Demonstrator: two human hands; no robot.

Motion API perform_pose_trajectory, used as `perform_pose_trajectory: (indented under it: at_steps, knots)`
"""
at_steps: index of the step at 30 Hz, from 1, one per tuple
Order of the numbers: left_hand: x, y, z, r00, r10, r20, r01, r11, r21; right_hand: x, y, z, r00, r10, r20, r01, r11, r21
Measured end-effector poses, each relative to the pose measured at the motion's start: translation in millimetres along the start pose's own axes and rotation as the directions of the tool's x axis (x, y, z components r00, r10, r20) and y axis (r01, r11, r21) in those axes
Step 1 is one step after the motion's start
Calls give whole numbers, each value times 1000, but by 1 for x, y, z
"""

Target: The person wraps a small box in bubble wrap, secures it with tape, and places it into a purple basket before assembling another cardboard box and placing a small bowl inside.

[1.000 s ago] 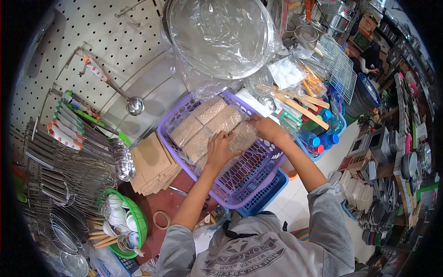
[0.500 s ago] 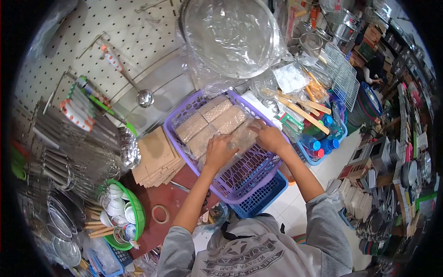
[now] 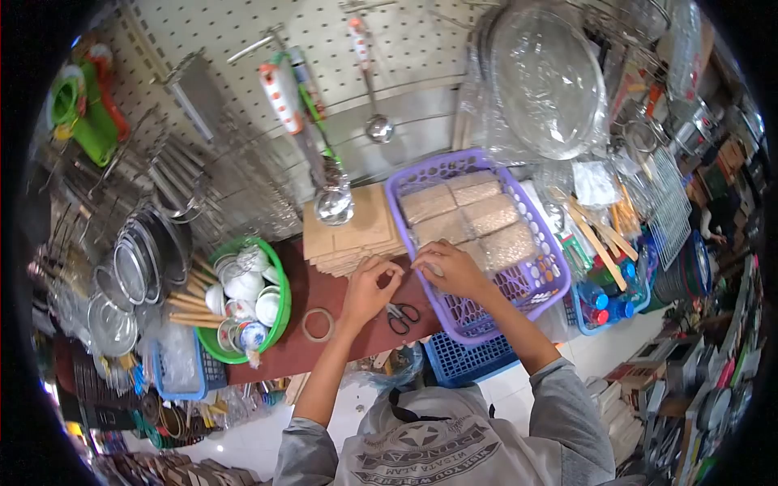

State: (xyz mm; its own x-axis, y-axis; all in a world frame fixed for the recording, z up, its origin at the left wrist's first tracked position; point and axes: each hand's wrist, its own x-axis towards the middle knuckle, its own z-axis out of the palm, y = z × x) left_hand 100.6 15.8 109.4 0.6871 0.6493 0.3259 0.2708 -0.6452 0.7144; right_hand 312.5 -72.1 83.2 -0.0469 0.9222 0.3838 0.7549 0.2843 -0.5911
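Observation:
My left hand is just in front of a stack of brown cardboard sheets, its thumb and fingertips curled together in a pinch. My right hand is at the left side of a purple plastic basket, fingers pressed together. Whatever either hand may hold is too small to make out. Inside the basket lie several brown packages wrapped in bubble wrap, set in rows. Black-handled scissors rest on the dark red tabletop below my left hand, with a roll of tape to their left.
A green basket of white bowls stands at the left. Ladles and other utensils hang from the pegboard. A blue crate sits below the purple basket. Bottles and wooden utensils are at the right.
Both hands have left the wrapped packages and moved left, to the basket's left side and the cardboard stack. The view has turned left, bringing the scissors fully into sight.

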Motion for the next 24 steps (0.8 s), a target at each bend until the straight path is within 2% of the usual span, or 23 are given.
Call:
perform_pose_trajectory:
  at_steps: [2, 5, 9, 11, 12, 15, 16, 18, 21, 24]
  knots:
    - [-11, -8, -21, 996, -71, -47, 73, 997, 38, 13, -8, 20, 999, -28, 20, 28, 999, 17]
    - [-26, -28, -47, 992, -62, -111, 70, 995, 72, 31, -22, 38, 999, -22, 31, 22, 1000, 18]
    - [-42, -56, -76, 985, 14, -173, 34, 962, 271, 52, -28, 49, 998, -19, 57, 22, 999, -45]
    - [-47, -67, -87, 977, 30, -213, 42, 944, 327, 66, -30, 51, 995, -95, -8, 94, 992, -82]
    - [-50, -74, -94, 986, 33, -165, 26, 938, 346, 72, -32, 53, 990, -134, -41, 129, 986, -101]
    - [-54, -90, -106, 981, 31, -192, 30, 951, 308, 84, -34, 64, 981, -172, -92, 138, 944, -299]
    - [-55, -99, -112, 993, -3, -118, 36, 958, 284, 84, -30, 70, 985, -147, -92, 113, 948, -299]
    - [-56, -109, -117, 994, 4, -108, 25, 963, 268, 83, -20, 84, 991, -98, -88, 68, 952, -298]
    - [-55, -112, -122, 994, 12, -104, 13, 973, 231, 82, -11, 88, 999, -50, 15, 52, 935, -351]
    - [-53, -116, -123, 993, 8, -116, 18, 975, 220, 84, -9, 85, 996, -64, 54, 76, 961, -265]
